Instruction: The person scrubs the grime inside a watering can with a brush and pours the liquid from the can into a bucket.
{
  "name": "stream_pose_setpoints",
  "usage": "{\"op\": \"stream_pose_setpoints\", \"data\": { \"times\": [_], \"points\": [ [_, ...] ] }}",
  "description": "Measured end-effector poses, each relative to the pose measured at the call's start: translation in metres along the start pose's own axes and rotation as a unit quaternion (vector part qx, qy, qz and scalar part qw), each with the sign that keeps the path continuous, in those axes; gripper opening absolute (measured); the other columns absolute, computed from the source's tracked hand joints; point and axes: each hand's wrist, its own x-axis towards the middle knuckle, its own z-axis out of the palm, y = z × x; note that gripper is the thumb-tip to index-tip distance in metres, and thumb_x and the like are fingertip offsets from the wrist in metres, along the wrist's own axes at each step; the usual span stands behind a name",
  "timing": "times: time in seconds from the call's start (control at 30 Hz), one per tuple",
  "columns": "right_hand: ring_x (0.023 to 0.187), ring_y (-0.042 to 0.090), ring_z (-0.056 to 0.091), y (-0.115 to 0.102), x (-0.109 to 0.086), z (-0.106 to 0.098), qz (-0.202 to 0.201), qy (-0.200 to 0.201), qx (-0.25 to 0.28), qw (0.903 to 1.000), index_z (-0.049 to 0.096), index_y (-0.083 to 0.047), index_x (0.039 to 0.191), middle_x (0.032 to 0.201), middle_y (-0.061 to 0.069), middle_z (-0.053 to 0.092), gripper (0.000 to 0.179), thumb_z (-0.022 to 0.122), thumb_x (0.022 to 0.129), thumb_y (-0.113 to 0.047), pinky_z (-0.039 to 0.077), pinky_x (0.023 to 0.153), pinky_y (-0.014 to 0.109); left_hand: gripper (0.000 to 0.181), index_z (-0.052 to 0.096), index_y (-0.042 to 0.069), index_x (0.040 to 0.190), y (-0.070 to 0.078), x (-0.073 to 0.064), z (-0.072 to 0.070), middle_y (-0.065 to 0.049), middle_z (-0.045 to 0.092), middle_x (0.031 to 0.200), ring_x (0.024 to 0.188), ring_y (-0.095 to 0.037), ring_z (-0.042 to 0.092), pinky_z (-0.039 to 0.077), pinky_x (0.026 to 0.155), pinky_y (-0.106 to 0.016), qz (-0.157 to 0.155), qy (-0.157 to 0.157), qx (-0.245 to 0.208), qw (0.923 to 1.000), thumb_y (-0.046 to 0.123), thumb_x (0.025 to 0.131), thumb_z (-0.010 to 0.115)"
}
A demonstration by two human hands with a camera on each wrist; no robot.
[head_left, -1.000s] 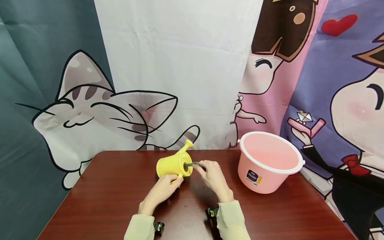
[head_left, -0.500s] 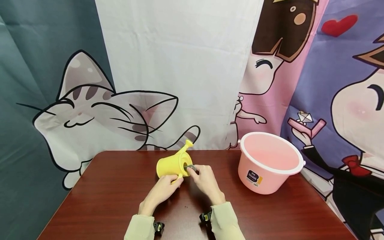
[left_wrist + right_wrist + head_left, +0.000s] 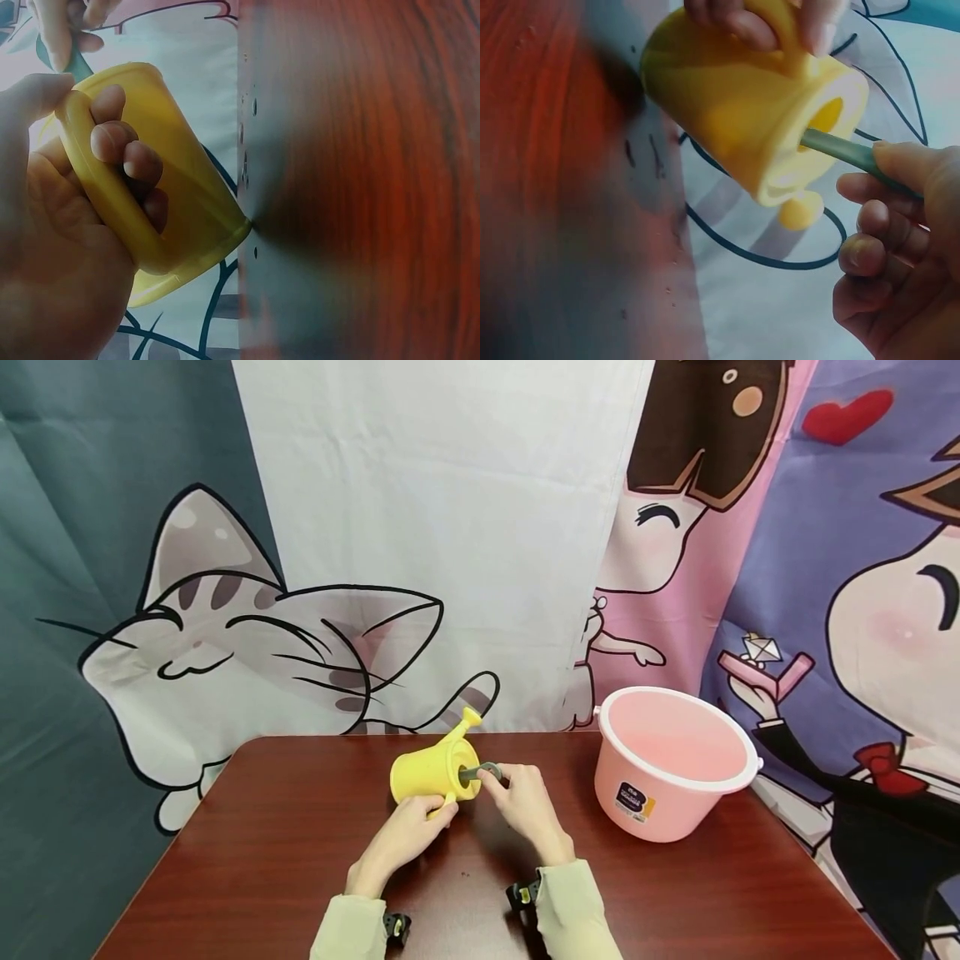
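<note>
A yellow watering can is tipped on its side, mouth facing right and spout pointing up. My left hand grips its handle, fingers curled through the loop. The can's base edge is low by the table in the left wrist view. My right hand pinches a slim grey-green handle between thumb and fingers. The handle's far end goes through the round opening in the can's top; whatever is on that end is hidden inside.
A pink bucket with a white rim stands to the right on the brown wooden table. Behind the table hangs a cartoon-printed cloth. Small droplets dot the tabletop.
My right hand pushed the grey-green handle deeper into the can, then drew it partway back out to the right. My left hand and the can have stayed in place.
</note>
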Motion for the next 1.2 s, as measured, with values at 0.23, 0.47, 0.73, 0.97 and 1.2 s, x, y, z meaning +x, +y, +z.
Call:
{"op": "stream_pose_setpoints", "data": {
  "times": [0.23,0.47,0.73,0.97,1.2],
  "points": [
    [0.046,0.006,0.036,-0.004,0.001,-0.013,-0.020,0.012,-0.008,0.9997,0.063,-0.021,0.066,0.050,-0.011,0.034,0.029,0.068,0.094,-0.027,0.033,0.044,0.023,0.043,0.047,0.018,0.065,0.000,0.001,0.000,0.009,0.037,0.056,0.050,-0.005,0.036,0.036,0.053,-0.023,0.005,0.003,0.004,1.0000,0.041,0.100,0.054],
    [0.045,0.006,0.036,-0.004,0.001,-0.010,-0.020,0.012,-0.008,0.9997,0.061,-0.019,0.063,0.049,-0.013,0.033,0.032,0.068,0.094,-0.025,0.033,0.044,0.023,0.043,0.047,0.017,0.065,0.001,0.001,0.000,0.010,0.037,0.056,0.050,-0.004,0.035,0.035,0.052,-0.022,0.011,0.007,0.008,0.9999,0.040,0.100,0.055],
    [0.047,0.004,0.034,-0.005,0.000,0.008,-0.028,0.024,-0.010,0.9993,0.059,-0.020,0.063,0.051,-0.015,0.031,0.032,0.068,0.094,-0.023,0.031,0.045,0.021,0.042,0.046,0.016,0.064,0.002,0.000,0.001,0.008,0.036,0.055,0.049,-0.005,0.034,0.035,0.051,-0.023,0.005,0.007,0.002,1.0000,0.035,0.100,0.056],
    [0.049,0.004,0.033,-0.004,-0.003,0.019,-0.015,0.009,-0.011,0.9998,0.053,-0.020,0.059,0.052,-0.015,0.031,0.038,0.067,0.095,-0.024,0.031,0.047,0.021,0.042,0.046,0.016,0.064,0.001,-0.001,0.002,0.008,0.036,0.055,0.049,-0.006,0.035,0.035,0.051,-0.023,-0.002,0.004,-0.002,1.0000,0.036,0.100,0.055],
    [0.051,0.004,0.034,-0.004,-0.003,0.014,-0.019,0.019,-0.017,0.9995,0.056,-0.018,0.060,0.053,-0.016,0.030,0.036,0.068,0.094,-0.024,0.031,0.048,0.021,0.043,0.047,0.017,0.064,-0.001,0.000,0.003,0.010,0.037,0.056,0.050,-0.004,0.035,0.035,0.052,-0.022,0.011,0.009,0.006,0.9999,0.040,0.100,0.054]
  ]
}}
